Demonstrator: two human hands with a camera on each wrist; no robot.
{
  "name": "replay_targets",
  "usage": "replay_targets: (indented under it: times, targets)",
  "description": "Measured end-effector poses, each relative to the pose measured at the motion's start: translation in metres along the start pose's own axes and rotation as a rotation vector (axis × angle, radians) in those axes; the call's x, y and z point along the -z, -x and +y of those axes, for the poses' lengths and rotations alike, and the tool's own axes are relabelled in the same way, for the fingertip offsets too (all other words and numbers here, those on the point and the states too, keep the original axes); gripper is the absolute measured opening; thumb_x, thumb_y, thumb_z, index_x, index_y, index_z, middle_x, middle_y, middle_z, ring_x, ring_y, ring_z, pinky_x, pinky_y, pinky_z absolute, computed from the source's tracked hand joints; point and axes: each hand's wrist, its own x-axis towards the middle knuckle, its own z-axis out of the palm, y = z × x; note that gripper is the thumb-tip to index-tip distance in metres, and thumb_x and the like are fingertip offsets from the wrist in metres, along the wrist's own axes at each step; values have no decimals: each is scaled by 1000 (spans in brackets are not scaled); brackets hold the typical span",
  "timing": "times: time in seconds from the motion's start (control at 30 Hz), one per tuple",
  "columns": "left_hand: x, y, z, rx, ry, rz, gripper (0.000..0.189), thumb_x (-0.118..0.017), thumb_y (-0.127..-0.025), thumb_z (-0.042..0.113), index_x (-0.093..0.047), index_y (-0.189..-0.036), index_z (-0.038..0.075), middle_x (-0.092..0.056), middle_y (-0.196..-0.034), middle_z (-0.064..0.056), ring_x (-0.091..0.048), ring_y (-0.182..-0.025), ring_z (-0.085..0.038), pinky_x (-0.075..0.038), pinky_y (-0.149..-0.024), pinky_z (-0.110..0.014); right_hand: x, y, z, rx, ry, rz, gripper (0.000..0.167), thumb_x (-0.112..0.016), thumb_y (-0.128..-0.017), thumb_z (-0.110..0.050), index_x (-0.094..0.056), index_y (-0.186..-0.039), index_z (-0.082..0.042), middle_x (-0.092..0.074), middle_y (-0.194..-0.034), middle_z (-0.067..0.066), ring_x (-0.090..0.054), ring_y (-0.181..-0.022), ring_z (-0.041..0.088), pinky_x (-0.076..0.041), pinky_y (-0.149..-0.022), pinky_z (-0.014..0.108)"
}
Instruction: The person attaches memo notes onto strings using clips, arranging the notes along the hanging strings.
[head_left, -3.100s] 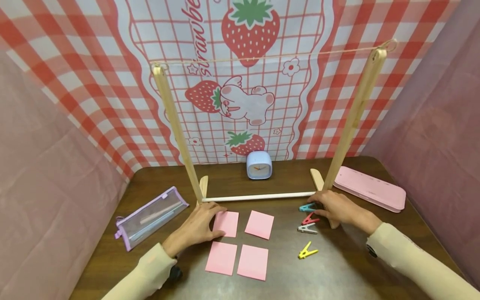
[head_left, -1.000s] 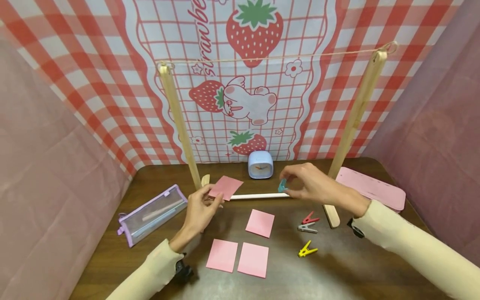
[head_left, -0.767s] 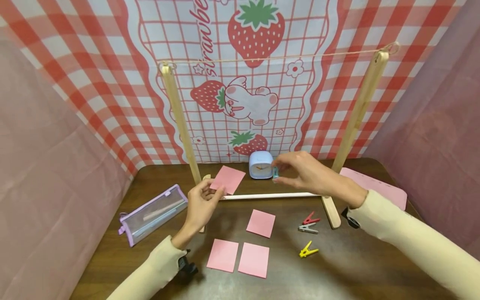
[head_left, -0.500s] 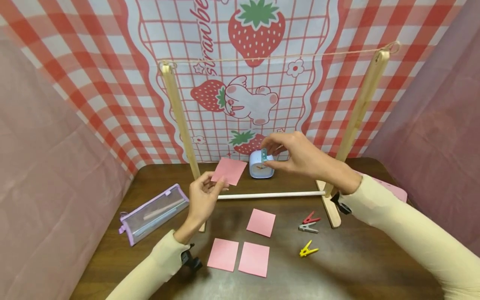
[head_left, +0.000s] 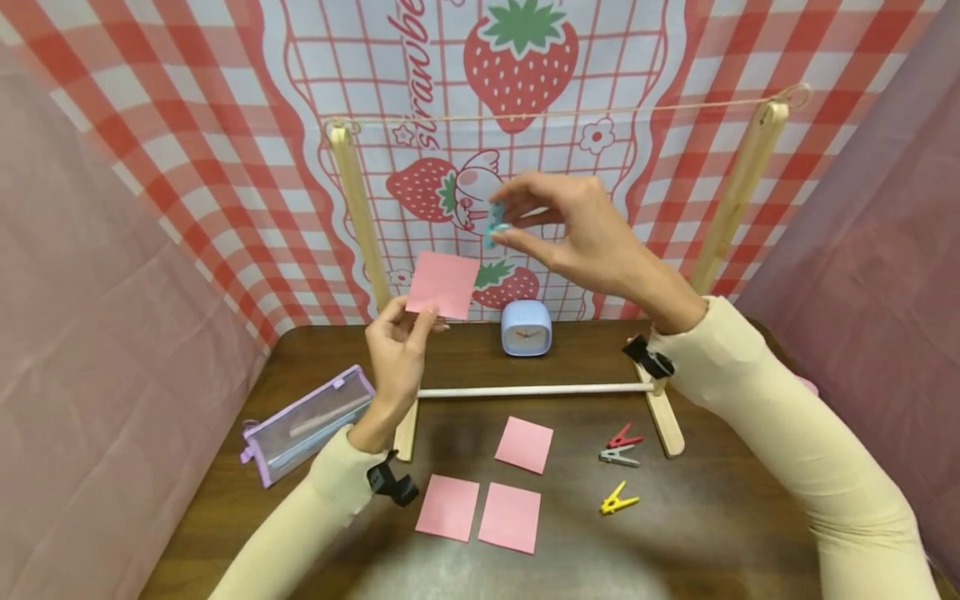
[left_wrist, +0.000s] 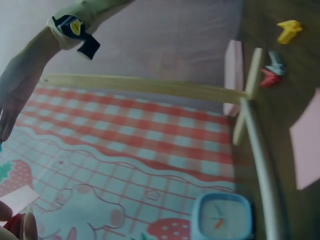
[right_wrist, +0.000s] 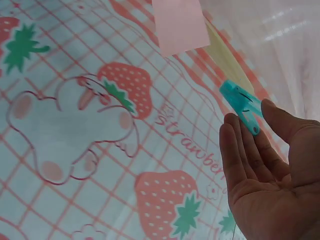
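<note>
My left hand (head_left: 397,354) pinches a pink sticky note (head_left: 444,283) by its lower edge, thumb in front, and holds it up above the table. To its right and higher, my right hand (head_left: 581,229) pinches a teal clothespin (right_wrist: 241,104) between thumb and fingers. The note and the clothespin are apart. Above both hands a thin string (head_left: 645,108) runs between two wooden posts. Three more pink notes lie flat on the table: one farther back (head_left: 525,444) and two in front, a left note (head_left: 447,507) and a right note (head_left: 510,517).
Red (head_left: 624,437), grey (head_left: 619,455) and yellow (head_left: 618,498) clothespins lie at the right. A white rod (head_left: 536,390) joins the posts near the table. Behind it stands a blue clock (head_left: 527,328). At the left lies a mesh pencil pouch (head_left: 307,425); a pink case (left_wrist: 233,77) lies at the right.
Both hands have risen from the table, the left with the sticky note and the right with the teal clothespin. My right hand has also moved left, towards the note.
</note>
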Motion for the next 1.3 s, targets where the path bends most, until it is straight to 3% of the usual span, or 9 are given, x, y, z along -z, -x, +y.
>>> replay_targets:
  times: [0.23, 0.63, 0.83, 1.13, 1.3]
  targets:
    - [-13, -15, 15, 2, 96, 11, 19, -63, -99, -4, -66, -116, -11, -71, -101, -2, -72, -86, -12, -65, -83, -28, 7, -32, -10, -21, -30, 66, 33, -78, -95, -17, -70, -124, -2, -76, -114, 7, -73, -100, 11, -61, -96, 23]
    - [-34, -43, 29, 5, 233, 65, 13, -67, -98, -2, -69, -110, -2, -73, -97, -5, -74, -86, -14, -66, -86, -29, 17, -65, -23, -44, -23, 155, 31, -76, -97, -19, -71, -123, -4, -78, -111, 7, -72, -95, 7, -60, -94, 20]
    - [-41, -57, 40, 20, 227, 94, 10, -66, -99, 3, -71, -107, 6, -74, -94, -1, -72, -88, -13, -65, -81, -26, 17, -85, -28, -72, -25, 195, 29, -73, -99, -19, -71, -124, -5, -77, -110, 7, -70, -91, 5, -59, -90, 19]
    - [-47, -69, 50, 13, 278, 62, 12, -60, -102, 4, -68, -111, 6, -68, -103, -3, -69, -93, -15, -64, -83, -27, 11, -106, -36, -100, -93, 228, 25, -72, -98, -16, -72, -121, -3, -74, -108, 4, -70, -91, 8, -59, -90, 20]
    - [-50, -72, 52, 2, 338, 42, 15, -57, -104, 2, -65, -116, 1, -66, -109, -7, -69, -97, -16, -64, -91, -30, 7, -118, -38, -130, -157, 271, 23, -73, -98, -14, -72, -118, -3, -73, -105, 1, -70, -94, 10, -59, -92, 21]
